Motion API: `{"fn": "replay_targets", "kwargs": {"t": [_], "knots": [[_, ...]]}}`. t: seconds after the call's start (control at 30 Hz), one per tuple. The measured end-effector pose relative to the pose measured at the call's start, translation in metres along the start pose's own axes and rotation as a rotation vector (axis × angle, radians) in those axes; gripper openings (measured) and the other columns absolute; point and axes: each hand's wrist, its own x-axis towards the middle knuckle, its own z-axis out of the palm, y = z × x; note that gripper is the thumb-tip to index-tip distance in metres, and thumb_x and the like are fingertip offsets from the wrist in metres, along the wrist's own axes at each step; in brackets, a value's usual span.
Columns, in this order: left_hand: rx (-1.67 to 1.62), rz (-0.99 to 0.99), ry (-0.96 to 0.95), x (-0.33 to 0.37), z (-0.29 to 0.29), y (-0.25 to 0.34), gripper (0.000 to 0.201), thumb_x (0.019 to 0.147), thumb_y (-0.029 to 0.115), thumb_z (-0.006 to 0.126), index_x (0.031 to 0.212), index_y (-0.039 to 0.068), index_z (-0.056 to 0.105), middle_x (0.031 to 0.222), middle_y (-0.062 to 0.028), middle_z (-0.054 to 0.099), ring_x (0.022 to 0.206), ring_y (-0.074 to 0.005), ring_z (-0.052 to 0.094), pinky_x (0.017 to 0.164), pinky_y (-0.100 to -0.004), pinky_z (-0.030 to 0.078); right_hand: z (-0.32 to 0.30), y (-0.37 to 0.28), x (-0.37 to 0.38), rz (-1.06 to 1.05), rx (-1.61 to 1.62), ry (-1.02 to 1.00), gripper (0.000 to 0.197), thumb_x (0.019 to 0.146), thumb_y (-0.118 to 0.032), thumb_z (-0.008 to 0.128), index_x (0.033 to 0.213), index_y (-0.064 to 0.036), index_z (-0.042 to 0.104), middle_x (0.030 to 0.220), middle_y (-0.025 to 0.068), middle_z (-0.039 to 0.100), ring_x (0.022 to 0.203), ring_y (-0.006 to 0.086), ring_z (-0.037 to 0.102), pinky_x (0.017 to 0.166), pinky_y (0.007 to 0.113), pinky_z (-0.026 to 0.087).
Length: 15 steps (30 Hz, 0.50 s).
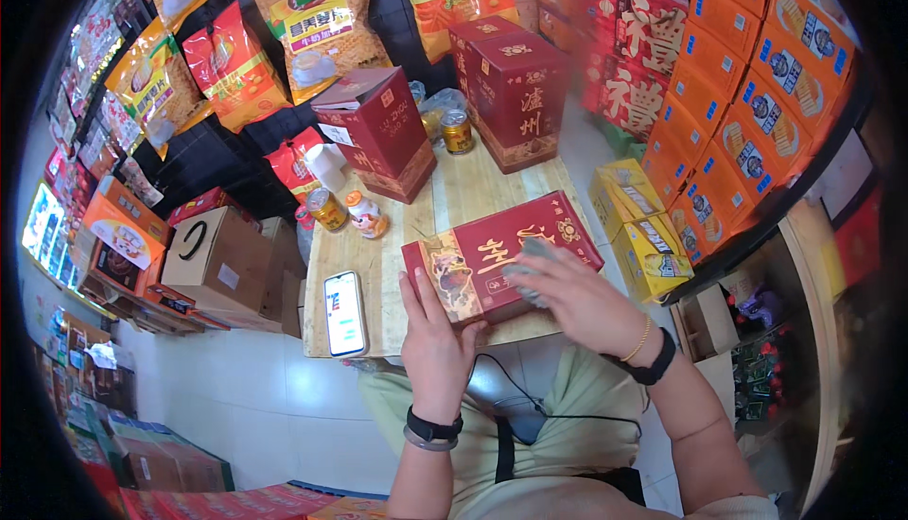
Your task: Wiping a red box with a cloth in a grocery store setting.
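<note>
A dark red liquor gift box (501, 229) with gold lettering lies flat across the near part of a wooden table. My left hand (437, 345) holds its left end, with fingers stretched over the edge and the thumb along the near side. In my right hand (591, 307) is a crumpled grey-green cloth (535, 272), pressed against the top face of the box; the fingers partly cover it. A phone (344, 314) with a lit screen lies left of my left hand.
The wooden table (378, 260) also holds upright red boxes (376, 137), gold cans (326, 208) and a small orange-white bottle (366, 215). Snack bags (322, 33) hang behind. Stacked orange cartons (724, 123) and yellow boxes (653, 246) stand right; brown cartons (222, 260) stand left.
</note>
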Motion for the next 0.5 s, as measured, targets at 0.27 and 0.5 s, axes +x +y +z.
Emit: {"fn": "replay_targets", "kwargs": {"t": [0.27, 0.5], "knots": [[-0.017, 0.04, 0.023, 0.003, 0.002, -0.004, 0.112, 0.078, 0.032, 0.09, 0.165, 0.002, 0.025, 0.166, -0.0328, 0.028, 0.122, -0.0476, 0.064, 0.083, -0.0459, 0.061, 0.015, 0.016, 0.006, 0.227, -0.215, 0.266, 0.042, 0.101, -0.007, 0.057, 0.143, -0.0019, 0.059, 0.148, 0.0209, 0.056, 0.145, 0.0463, 0.043, 0.121, 0.052, 0.037], [-0.007, 0.053, 0.017, 0.0, 0.003, -0.007, 0.103, 0.078, 0.023, 0.088, 0.163, 0.006, 0.032, 0.165, -0.0348, 0.027, 0.115, -0.0461, 0.068, 0.082, -0.0451, 0.061, 0.072, -0.014, 0.056, 0.113, -0.261, 0.214, 0.047, 0.099, -0.008, 0.058, 0.145, 0.0026, 0.055, 0.153, 0.0214, 0.052, 0.147, 0.0476, 0.04, 0.123, 0.052, 0.035]]}}
